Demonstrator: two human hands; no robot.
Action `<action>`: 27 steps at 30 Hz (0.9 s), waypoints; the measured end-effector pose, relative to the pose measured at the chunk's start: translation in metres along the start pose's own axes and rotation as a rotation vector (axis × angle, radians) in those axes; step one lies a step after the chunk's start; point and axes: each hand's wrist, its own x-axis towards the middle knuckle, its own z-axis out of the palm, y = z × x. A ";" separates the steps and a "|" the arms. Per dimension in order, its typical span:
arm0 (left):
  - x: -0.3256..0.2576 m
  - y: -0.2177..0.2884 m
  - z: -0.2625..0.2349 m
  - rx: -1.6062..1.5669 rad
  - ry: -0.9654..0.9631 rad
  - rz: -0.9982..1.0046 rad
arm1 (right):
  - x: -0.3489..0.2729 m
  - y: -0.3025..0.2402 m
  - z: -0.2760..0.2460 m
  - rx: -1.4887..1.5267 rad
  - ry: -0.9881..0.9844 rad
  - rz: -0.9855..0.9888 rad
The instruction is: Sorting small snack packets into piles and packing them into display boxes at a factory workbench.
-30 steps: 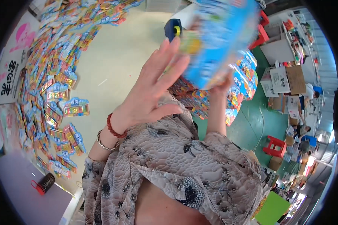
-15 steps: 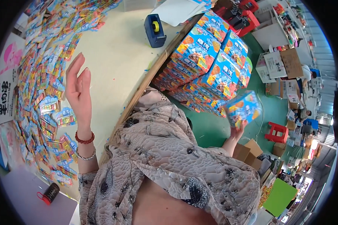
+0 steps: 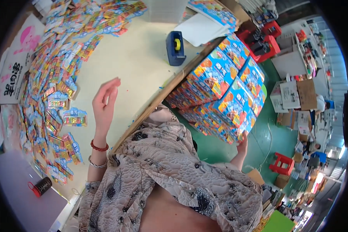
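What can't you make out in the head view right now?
In the head view:
Right hand: too small to tell whether its grip holds one of the blue boxes.
Clear plastic bin: cut off by the upper edge.
Small red item, upper right: too small to identify.

A pale table (image 3: 123,58) with a wooden edge (image 3: 159,101) fills the left; a lilac surface (image 3: 27,174) lies near left. Right of the table spreads a green floor (image 3: 259,149), where a red stool (image 3: 283,160) stands. Farther right, cartons (image 3: 307,94) sit near cluttered white furniture (image 3: 289,63). Beyond runs ribbed pale-blue sheeting (image 3: 338,65), wall or roof unclear; bright patches (image 3: 342,151) glow far right.
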 end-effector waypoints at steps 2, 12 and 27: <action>-0.008 -0.015 -0.006 -0.006 0.015 -0.090 | -0.004 -0.020 0.011 -0.162 0.021 0.084; -0.024 -0.047 -0.018 0.126 0.039 -0.158 | 0.113 -0.162 0.300 -0.916 0.238 -1.225; -0.067 -0.071 -0.055 0.201 0.366 -0.461 | 0.319 -0.153 0.606 -2.019 0.006 -0.774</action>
